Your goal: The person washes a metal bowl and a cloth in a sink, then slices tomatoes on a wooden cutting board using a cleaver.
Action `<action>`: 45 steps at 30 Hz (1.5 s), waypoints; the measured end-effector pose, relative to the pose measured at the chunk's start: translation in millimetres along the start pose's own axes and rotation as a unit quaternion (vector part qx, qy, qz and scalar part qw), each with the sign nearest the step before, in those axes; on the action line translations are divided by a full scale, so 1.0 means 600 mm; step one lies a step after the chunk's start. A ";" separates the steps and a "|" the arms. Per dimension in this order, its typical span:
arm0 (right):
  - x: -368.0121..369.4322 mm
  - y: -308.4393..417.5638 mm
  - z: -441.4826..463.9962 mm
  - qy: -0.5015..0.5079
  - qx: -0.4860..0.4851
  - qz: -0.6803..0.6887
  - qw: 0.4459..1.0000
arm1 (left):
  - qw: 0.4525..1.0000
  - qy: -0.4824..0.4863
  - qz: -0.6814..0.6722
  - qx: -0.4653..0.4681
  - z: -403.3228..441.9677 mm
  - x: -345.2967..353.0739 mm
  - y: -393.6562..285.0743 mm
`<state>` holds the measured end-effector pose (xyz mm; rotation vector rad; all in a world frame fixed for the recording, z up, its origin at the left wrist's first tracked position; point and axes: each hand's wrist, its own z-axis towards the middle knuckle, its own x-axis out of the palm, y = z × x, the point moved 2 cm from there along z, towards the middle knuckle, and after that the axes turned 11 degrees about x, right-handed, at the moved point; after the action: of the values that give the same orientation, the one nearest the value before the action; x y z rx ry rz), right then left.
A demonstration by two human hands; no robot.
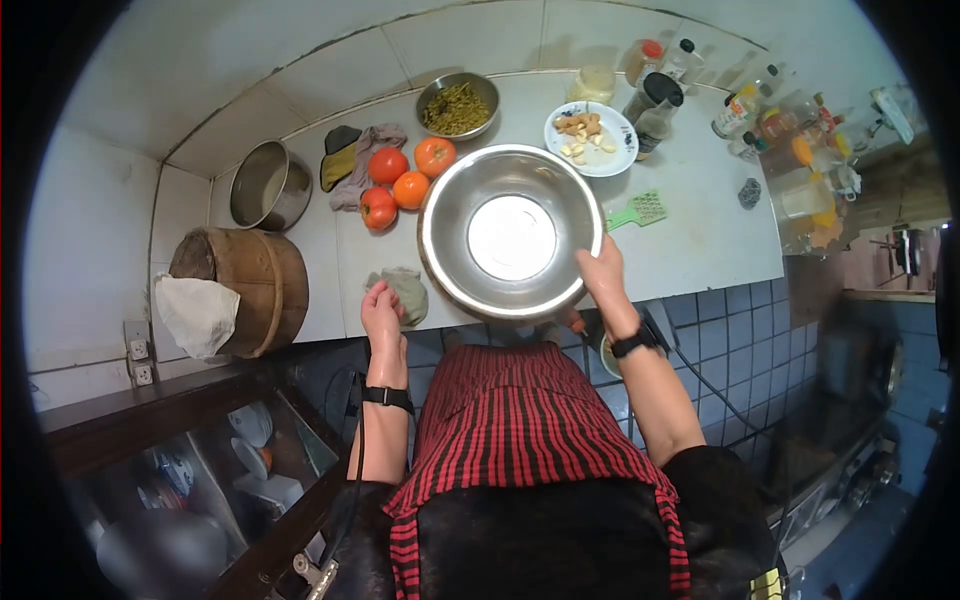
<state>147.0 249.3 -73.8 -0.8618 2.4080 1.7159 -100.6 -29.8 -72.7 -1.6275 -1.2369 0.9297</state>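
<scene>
A large, shiny metal basin [450, 225] stands at the front of the white counter, with nothing visible inside it. My right hand [603, 275] grips its rim at the lower right, thumb over the edge. My left hand [382, 315] is apart from the basin, at the counter's front edge, its fingers curled together and nothing visible in them. Right beside those fingers lies a crumpled grey-green cloth [408, 295]. Several tomatoes [410, 189] sit to the left behind the basin. A green-handled grater [640, 209] lies to its right.
At the back are a bowl of chopped greens [457, 108], a plate with ginger and garlic [606, 160], and several bottles and jars [655, 115]. To the left stand a metal pot [272, 186], a wooden bucket [270, 290] with a white cloth [197, 315], and folded cloths [365, 165].
</scene>
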 end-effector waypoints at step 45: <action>-0.106 0.029 0.263 0.112 0.248 0.127 0.954 | 0.932 0.348 0.045 -0.090 0.138 0.404 -0.121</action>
<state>150.7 418.9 -95.9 -0.7252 3.0137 1.0140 -144.7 231.3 -47.1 -1.9337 -0.7637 0.2303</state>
